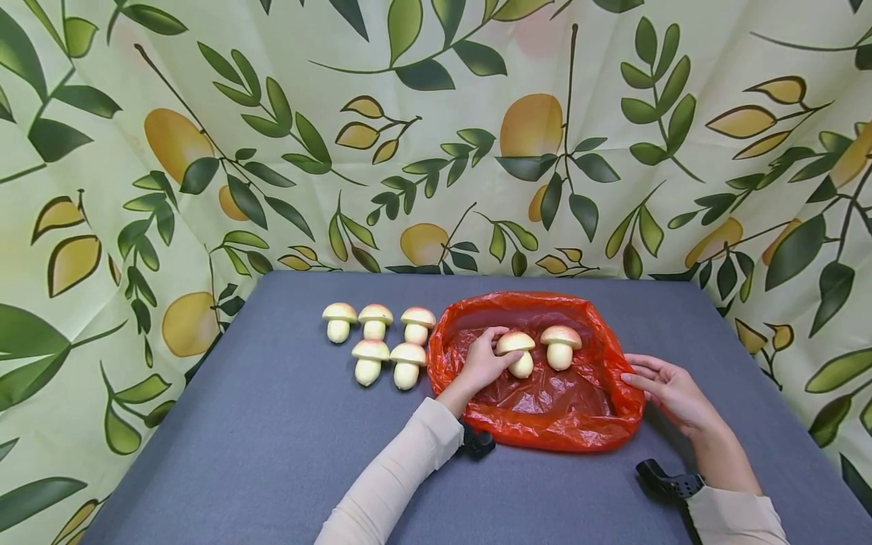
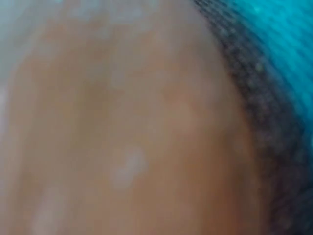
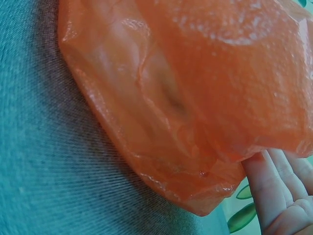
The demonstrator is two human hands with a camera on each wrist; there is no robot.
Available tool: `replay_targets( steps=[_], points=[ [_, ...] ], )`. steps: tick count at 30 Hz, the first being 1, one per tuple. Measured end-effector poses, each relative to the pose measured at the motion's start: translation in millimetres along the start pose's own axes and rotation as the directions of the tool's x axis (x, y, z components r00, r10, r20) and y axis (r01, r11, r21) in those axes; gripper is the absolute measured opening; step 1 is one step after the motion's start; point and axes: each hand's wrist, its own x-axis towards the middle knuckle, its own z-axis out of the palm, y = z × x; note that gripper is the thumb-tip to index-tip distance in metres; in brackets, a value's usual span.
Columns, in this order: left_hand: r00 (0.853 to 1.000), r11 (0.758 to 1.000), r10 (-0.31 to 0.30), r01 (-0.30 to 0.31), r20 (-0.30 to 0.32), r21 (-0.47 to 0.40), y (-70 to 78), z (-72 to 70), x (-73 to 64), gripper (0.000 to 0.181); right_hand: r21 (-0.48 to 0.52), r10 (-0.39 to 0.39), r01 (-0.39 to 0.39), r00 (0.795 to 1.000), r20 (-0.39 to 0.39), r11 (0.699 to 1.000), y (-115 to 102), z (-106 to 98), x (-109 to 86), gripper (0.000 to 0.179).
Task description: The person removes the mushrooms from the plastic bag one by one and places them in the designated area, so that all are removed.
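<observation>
Inside the open red plastic bag [image 1: 552, 435], my left hand [image 1: 482, 365] holds a toy mushroom [image 1: 515, 344] with a pale stem and a yellow-and-red cap. A second toy mushroom [image 1: 561, 347] lies in the bag just right of it. My right hand [image 1: 671, 390] is at the bag's right rim, its thumb and fingers pinching the edge. In the right wrist view, the fingers [image 3: 274, 186] reach to the orange-looking bag [image 3: 161, 98], and their tips are hidden by the plastic. The left wrist view is blurred and filled by skin.
Left of the bag, several more toy mushrooms [image 1: 369, 361] stand in two rows on the dark grey-blue tabletop [image 1: 272, 446]. A leaf-and-fruit patterned cloth [image 1: 436, 151] hangs behind and beside the table. A black wrist camera [image 1: 664, 481] is strapped to the right wrist.
</observation>
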Motion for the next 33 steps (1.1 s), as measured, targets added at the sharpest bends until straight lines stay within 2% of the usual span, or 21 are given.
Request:
replay_targets(
  steps=[18, 33],
  points=[
    [0.998, 0.995, 0.053, -0.054, -0.013, -0.082, 14.0, -14.8, -6.3, 0.048, -0.008, 0.010, -0.010, 1.000, 0.004, 1.000, -0.7, -0.2, -0.2, 0.034],
    [0.996, 0.985, 0.085, -0.079, 0.031, -0.152, 26.4, -31.2, -16.8, 0.049, -0.003, 0.010, -0.010, 1.000, 0.003, 1.000, -0.5, -0.5, 0.0, 0.034]
  ],
)
